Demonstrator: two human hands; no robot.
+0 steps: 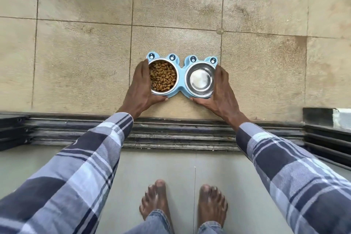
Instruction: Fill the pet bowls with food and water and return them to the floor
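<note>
Blue bowl stand between both hands

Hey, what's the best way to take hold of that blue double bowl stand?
Grip the blue stand by its two short ends, one hand from each side, as the left hand and right hand do. It is long, and keeping it level keeps the dry food in its bowl.

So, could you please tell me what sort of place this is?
Probably a home balcony or patio doorway: a sliding-door track separates smooth indoor flooring from weathered beige tiles, where the blue pet-bowl stand sits.
</note>
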